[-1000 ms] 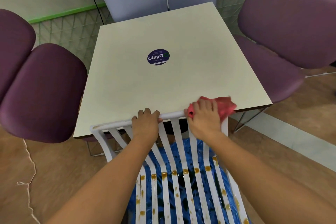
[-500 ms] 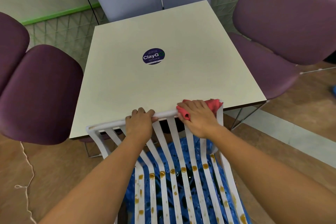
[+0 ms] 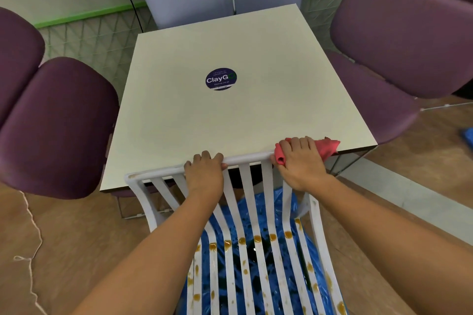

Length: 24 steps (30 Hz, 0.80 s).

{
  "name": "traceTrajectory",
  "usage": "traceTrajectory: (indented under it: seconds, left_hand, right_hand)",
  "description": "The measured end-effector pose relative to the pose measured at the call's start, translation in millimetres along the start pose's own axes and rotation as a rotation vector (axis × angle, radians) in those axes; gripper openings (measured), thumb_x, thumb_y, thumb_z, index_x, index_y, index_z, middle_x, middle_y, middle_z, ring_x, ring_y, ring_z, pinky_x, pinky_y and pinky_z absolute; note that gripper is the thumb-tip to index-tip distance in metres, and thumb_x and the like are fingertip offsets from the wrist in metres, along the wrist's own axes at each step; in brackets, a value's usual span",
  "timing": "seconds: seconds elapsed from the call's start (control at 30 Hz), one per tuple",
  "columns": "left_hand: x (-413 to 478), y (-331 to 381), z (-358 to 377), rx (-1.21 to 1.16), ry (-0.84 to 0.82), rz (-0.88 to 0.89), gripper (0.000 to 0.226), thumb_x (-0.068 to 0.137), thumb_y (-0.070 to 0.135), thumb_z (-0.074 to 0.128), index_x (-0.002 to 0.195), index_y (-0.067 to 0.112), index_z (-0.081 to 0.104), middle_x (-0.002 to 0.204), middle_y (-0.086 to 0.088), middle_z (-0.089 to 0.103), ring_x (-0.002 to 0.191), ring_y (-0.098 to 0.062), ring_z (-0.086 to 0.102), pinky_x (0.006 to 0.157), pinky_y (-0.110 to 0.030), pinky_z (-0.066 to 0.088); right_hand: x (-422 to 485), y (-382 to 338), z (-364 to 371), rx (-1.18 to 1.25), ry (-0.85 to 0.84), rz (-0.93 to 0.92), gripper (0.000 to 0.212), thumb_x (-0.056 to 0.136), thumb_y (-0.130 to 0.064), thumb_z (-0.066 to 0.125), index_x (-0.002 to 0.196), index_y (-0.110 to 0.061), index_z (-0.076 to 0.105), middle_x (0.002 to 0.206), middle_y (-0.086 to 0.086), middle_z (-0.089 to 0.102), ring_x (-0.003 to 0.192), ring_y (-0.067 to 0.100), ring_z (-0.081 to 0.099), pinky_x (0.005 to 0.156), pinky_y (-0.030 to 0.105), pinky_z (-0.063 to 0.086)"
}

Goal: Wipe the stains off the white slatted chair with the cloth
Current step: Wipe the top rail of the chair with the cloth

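The white slatted chair point(image 3: 245, 181) stands pushed against the table, its back toward me. Brown stains point(image 3: 257, 239) dot the seat slats and the left end of the top rail. My left hand point(image 3: 204, 174) grips the top rail near its middle. My right hand point(image 3: 299, 161) holds a red cloth point(image 3: 326, 149) wrapped over the right end of the same rail, the fingers curled over it.
A cream table point(image 3: 230, 115) with a round dark sticker point(image 3: 221, 79) lies just beyond the chair. Purple padded chairs stand at left point(image 3: 58, 128) and right point(image 3: 399, 41). Blue plastic sheeting point(image 3: 268, 207) lies under the seat. A thin cord point(image 3: 33, 225) trails on the wooden floor.
My right hand slid the cloth left along the top rail, then back right toward its end. My left hand kept its grip on the rail.
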State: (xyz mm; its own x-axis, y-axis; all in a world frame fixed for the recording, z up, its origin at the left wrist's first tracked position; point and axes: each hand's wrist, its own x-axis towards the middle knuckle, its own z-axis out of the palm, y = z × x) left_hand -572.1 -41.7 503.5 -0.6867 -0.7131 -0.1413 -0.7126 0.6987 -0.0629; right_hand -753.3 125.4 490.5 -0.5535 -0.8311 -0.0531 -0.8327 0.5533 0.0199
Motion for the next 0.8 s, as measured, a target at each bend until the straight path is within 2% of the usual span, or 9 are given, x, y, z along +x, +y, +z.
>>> traceTrajectory:
  seconds: [0.1, 0.3, 0.37, 0.43, 0.5, 0.63, 0.73, 0.8]
  left_hand:
    - [-0.8, -0.4, 0.9, -0.013, 0.005, -0.006, 0.022, 0.108, 0.031, 0.037, 0.121, 0.024, 0.054, 0.113, -0.006, 0.055, 0.109, -0.028, 0.050, 0.095, -0.043, 0.038]
    - [-1.2, -10.2, 4.9, -0.061, 0.048, 0.076, 0.030, 0.109, 0.038, 0.035, 0.124, 0.023, 0.055, 0.109, -0.006, 0.058, 0.103, -0.027, 0.053, 0.092, -0.040, 0.038]
    - [-5.2, -19.5, 8.8, -0.137, 0.079, 0.099, 0.034, 0.108, 0.040, 0.035, 0.130, 0.023, 0.054, 0.111, -0.006, 0.061, 0.104, -0.027, 0.055, 0.099, -0.041, 0.039]
    - [-12.8, -26.7, 14.1, -0.244, 0.132, 0.121, 0.034, 0.105, 0.032, 0.041, 0.135, 0.021, 0.055, 0.118, -0.005, 0.063, 0.112, -0.026, 0.055, 0.109, -0.043, 0.035]
    - [-24.0, -38.6, 17.4, -0.309, 0.194, 0.126, 0.037, 0.100, 0.024, 0.049, 0.135, 0.018, 0.057, 0.125, -0.003, 0.063, 0.118, -0.025, 0.055, 0.112, -0.045, 0.036]
    - [-42.5, -65.8, 16.1, -0.349, 0.286, 0.113, 0.034, 0.091, 0.018, 0.057, 0.124, 0.016, 0.065, 0.120, -0.003, 0.066, 0.111, -0.025, 0.058, 0.096, -0.042, 0.048]
    - [-52.1, -90.6, 13.8, -0.360, 0.289, 0.080, 0.031, 0.090, 0.020, 0.056, 0.119, 0.018, 0.067, 0.115, -0.002, 0.066, 0.104, -0.025, 0.059, 0.086, -0.041, 0.050]
    - [-56.6, -107.6, 14.4, -0.355, 0.290, 0.055, 0.026, 0.091, 0.022, 0.056, 0.114, 0.020, 0.068, 0.108, -0.001, 0.067, 0.097, -0.025, 0.060, 0.081, -0.041, 0.051]
  right_hand:
    - [-0.1, -16.4, 1.1, 0.025, 0.018, -0.009, 0.061, 0.100, -0.057, 0.024, 0.126, -0.011, 0.055, 0.118, 0.016, 0.060, 0.108, 0.036, 0.053, 0.110, 0.052, 0.033]
    - [6.5, -52.1, -6.4, 0.039, -0.048, -0.057, 0.067, 0.098, -0.058, 0.016, 0.134, -0.011, 0.047, 0.126, 0.018, 0.055, 0.114, 0.036, 0.049, 0.110, 0.049, 0.030]
    - [9.6, -70.5, -7.4, 0.048, -0.060, -0.076, 0.064, 0.101, -0.058, 0.017, 0.137, -0.013, 0.044, 0.129, 0.016, 0.053, 0.117, 0.034, 0.047, 0.111, 0.048, 0.027]
    - [11.7, -86.2, -7.1, 0.075, -0.077, -0.083, 0.062, 0.102, -0.057, 0.019, 0.139, -0.014, 0.041, 0.132, 0.015, 0.050, 0.120, 0.033, 0.044, 0.113, 0.047, 0.024]
    - [13.8, -104.5, -6.6, 0.099, -0.077, -0.092, 0.062, 0.101, -0.057, 0.018, 0.141, -0.015, 0.040, 0.134, 0.015, 0.049, 0.122, 0.033, 0.043, 0.114, 0.046, 0.022]
    - [18.9, -135.5, -5.9, 0.107, -0.091, -0.102, 0.067, 0.099, -0.060, 0.012, 0.143, -0.015, 0.038, 0.135, 0.014, 0.047, 0.124, 0.033, 0.041, 0.115, 0.047, 0.021]
    - [22.2, -155.1, -8.2, 0.095, -0.106, -0.101, 0.083, 0.088, -0.063, -0.003, 0.144, -0.015, 0.036, 0.136, 0.014, 0.046, 0.123, 0.034, 0.040, 0.114, 0.048, 0.021]
    - [23.2, -168.6, -8.9, 0.092, -0.107, -0.114, 0.087, 0.086, -0.063, -0.006, 0.144, -0.014, 0.036, 0.136, 0.015, 0.047, 0.123, 0.034, 0.041, 0.114, 0.048, 0.022]
